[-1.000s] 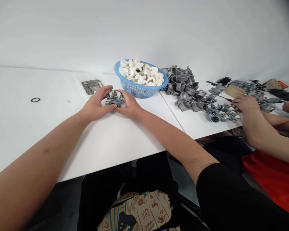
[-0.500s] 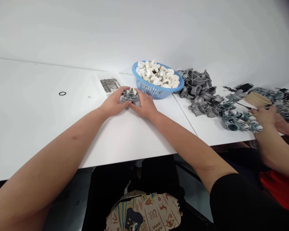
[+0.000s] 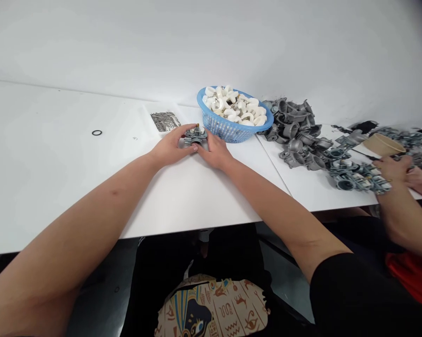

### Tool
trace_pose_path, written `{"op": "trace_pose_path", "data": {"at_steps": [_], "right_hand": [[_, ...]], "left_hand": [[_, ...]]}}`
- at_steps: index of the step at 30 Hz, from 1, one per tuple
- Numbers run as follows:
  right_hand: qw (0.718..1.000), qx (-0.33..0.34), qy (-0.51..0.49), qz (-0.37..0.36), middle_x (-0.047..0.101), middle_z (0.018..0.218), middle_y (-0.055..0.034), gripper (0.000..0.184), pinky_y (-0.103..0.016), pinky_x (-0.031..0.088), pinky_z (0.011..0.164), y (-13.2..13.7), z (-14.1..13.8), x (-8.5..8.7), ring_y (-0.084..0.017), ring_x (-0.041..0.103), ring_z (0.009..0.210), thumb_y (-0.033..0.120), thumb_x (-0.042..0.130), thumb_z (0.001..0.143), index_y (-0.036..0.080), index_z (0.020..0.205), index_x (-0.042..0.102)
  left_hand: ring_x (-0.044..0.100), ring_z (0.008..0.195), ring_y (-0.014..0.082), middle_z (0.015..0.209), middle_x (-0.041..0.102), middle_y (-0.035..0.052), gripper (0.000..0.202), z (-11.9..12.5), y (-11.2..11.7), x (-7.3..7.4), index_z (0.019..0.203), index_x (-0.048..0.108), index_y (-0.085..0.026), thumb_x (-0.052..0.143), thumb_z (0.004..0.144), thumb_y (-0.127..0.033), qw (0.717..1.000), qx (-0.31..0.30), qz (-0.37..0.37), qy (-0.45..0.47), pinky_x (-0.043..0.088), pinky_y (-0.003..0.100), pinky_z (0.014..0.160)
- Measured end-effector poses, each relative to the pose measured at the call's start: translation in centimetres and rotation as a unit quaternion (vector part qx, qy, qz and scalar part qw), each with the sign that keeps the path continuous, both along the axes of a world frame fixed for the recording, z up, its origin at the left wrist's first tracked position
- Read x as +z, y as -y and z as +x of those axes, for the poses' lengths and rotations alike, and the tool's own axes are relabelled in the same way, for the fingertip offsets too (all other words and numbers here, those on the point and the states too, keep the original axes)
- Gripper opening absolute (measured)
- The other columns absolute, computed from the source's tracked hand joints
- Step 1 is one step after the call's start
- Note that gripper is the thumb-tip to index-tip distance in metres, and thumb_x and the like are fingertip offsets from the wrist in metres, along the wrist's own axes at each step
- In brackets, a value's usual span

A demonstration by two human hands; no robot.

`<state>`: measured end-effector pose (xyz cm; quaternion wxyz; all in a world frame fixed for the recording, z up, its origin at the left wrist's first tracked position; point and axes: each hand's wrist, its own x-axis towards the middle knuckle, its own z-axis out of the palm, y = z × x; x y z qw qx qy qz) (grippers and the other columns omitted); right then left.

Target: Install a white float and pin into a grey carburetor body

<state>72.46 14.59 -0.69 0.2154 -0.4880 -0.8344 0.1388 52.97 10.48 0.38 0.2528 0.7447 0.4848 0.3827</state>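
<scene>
Both my hands hold a small grey metal carburetor body (image 3: pixel 196 136) just above the white table (image 3: pixel 70 159), close to the basket's front. My left hand (image 3: pixel 171 147) grips its left side with the fingers curled over it. My right hand (image 3: pixel 214 151) presses against its right side. The fingers hide its lower part. A shallow tray of small metal pins (image 3: pixel 165 121) lies just beyond my left hand.
A blue plastic basket (image 3: pixel 228 130) of white plastic pieces stands behind my hands. To the right lie heaps of grey metal castings (image 3: pixel 297 135) and assembled parts. A co-worker's hands (image 3: pixel 395 169) work near a brown paper cup (image 3: pixel 384 145). A black rubber ring (image 3: pixel 97 133) lies on the table's left.
My hands have turned the metal part, and less of its top shows. The view has swung left, so the table items sit further right than a second ago.
</scene>
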Motion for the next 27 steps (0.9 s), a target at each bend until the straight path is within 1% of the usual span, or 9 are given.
{"op": "trace_pose_path", "data": {"at_steps": [4, 7, 8, 12, 15, 18, 22, 25, 27], "right_hand": [[0.999, -0.009, -0.045, -0.003, 0.055, 0.143, -0.0156, 0.065, -0.054, 0.032, 0.114, -0.4, -0.1, 0.0, -0.036, 0.048, 0.134, 0.041, 0.045, 0.092, 0.011, 0.149, 0.04], [0.998, -0.03, -0.048, -0.012, 0.056, 0.143, -0.0168, 0.062, -0.054, 0.032, 0.114, -0.7, -0.1, 0.0, -0.036, 0.047, 0.134, 0.032, 0.042, 0.09, 0.009, 0.148, 0.04], [0.998, -0.036, -0.047, -0.013, 0.056, 0.142, -0.0172, 0.062, -0.054, 0.032, 0.114, -0.7, -0.2, 0.0, -0.036, 0.047, 0.134, 0.03, 0.042, 0.09, 0.009, 0.148, 0.04], [0.998, -0.025, -0.062, -0.011, 0.061, 0.133, -0.015, 0.055, -0.058, 0.033, 0.111, -0.8, -0.2, -0.1, -0.037, 0.05, 0.129, 0.032, 0.043, 0.09, 0.013, 0.141, 0.047], [0.996, -0.015, -0.085, -0.018, 0.065, 0.122, -0.0134, 0.044, -0.058, 0.036, 0.108, -0.9, -0.1, -0.3, -0.037, 0.053, 0.122, 0.035, 0.047, 0.089, 0.017, 0.128, 0.056], [0.988, 0.003, -0.15, -0.036, 0.067, 0.111, -0.0104, 0.031, -0.051, 0.044, 0.101, -1.3, 0.0, -0.7, -0.031, 0.058, 0.108, 0.031, 0.05, 0.085, 0.018, 0.112, 0.059], [0.973, 0.018, -0.221, -0.06, 0.066, 0.097, -0.0053, 0.024, -0.043, 0.049, 0.09, -1.8, 0.2, -1.3, -0.024, 0.059, 0.092, 0.026, 0.054, 0.078, 0.019, 0.101, 0.057], [0.97, 0.031, -0.233, -0.057, 0.065, 0.094, -0.0035, 0.024, -0.041, 0.049, 0.087, -1.8, 0.3, -1.4, -0.022, 0.058, 0.089, 0.022, 0.055, 0.074, 0.02, 0.097, 0.056], [0.971, 0.038, -0.232, -0.049, 0.065, 0.094, -0.0037, 0.025, -0.041, 0.049, 0.088, -1.8, 0.4, -1.4, -0.023, 0.058, 0.09, 0.021, 0.054, 0.073, 0.02, 0.098, 0.056]], "left_hand": [[0.048, 0.136, 0.0286, 0.153, 0.049, 0.0063, 0.08, 0.0, 0.0, -0.1, 0.15, 0.046, -0.025, 0.069, 0.077, -0.046, 1.0, -0.009, 0.012, -0.012, 0.039, 0.044, 0.115], [0.036, 0.147, 0.029, 0.157, 0.044, 0.0054, 0.084, -0.1, 0.0, -0.2, 0.153, 0.042, -0.027, 0.07, 0.077, -0.049, 0.999, -0.013, 0.016, -0.032, 0.034, 0.045, 0.119], [0.034, 0.148, 0.0285, 0.158, 0.043, 0.0054, 0.085, -0.1, 0.0, -0.3, 0.153, 0.041, -0.027, 0.07, 0.077, -0.049, 0.999, -0.017, 0.017, -0.033, 0.033, 0.044, 0.12], [0.036, 0.147, 0.0271, 0.157, 0.044, 0.0054, 0.085, -0.2, -0.1, -0.4, 0.154, 0.04, -0.026, 0.069, 0.078, -0.048, 0.999, -0.02, 0.021, -0.031, 0.032, 0.042, 0.121], [0.034, 0.148, 0.0286, 0.156, 0.045, 0.0049, 0.085, -0.4, -0.1, -0.4, 0.154, 0.041, -0.026, 0.07, 0.076, -0.044, 0.998, -0.015, 0.034, -0.049, 0.03, 0.045, 0.121], [0.044, 0.14, 0.0287, 0.153, 0.05, 0.005, 0.083, -0.6, -0.2, -0.3, 0.153, 0.042, -0.025, 0.068, 0.076, -0.038, 0.996, -0.031, 0.051, -0.06, 0.035, 0.044, 0.118], [0.058, 0.122, 0.0268, 0.144, 0.058, 0.0059, 0.077, -0.5, 0.0, -0.1, 0.15, 0.047, -0.027, 0.066, 0.075, -0.035, 0.997, -0.03, 0.047, -0.055, 0.046, 0.042, 0.107], [0.064, 0.105, 0.0236, 0.14, 0.06, 0.0049, 0.074, -0.4, 0.1, 0.0, 0.147, 0.05, -0.031, 0.066, 0.075, -0.033, 0.997, -0.013, 0.038, -0.065, 0.051, 0.041, 0.099], [0.066, 0.099, 0.0214, 0.141, 0.059, 0.0036, 0.069, -0.3, 0.2, 0.0, 0.146, 0.05, -0.032, 0.062, 0.078, -0.03, 0.996, -0.007, 0.041, -0.076, 0.052, 0.04, 0.096]]}}
